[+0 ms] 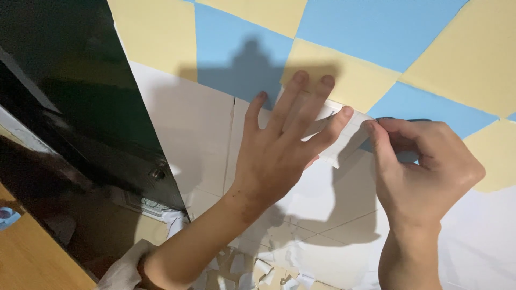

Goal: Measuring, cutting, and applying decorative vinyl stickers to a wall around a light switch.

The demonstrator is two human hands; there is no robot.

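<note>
A wall is covered in a checker pattern of yellow panels [344,70] and blue panels [236,48] above bare white tiles [193,129]. My left hand [279,150] lies flat with fingers spread on a white backing sheet [344,134] at the lower edge of a yellow panel. My right hand [424,166] pinches the right end of that white sheet between thumb and forefinger, beside a blue panel [419,104]. The sheet curls away from the wall under my hands.
A large black panel [80,80], like a flat screen, fills the left side. A wooden surface [32,258] lies at the bottom left. Several torn white paper scraps [258,268] lie below, near the wall's foot. A wall socket [145,204] sits under the black panel.
</note>
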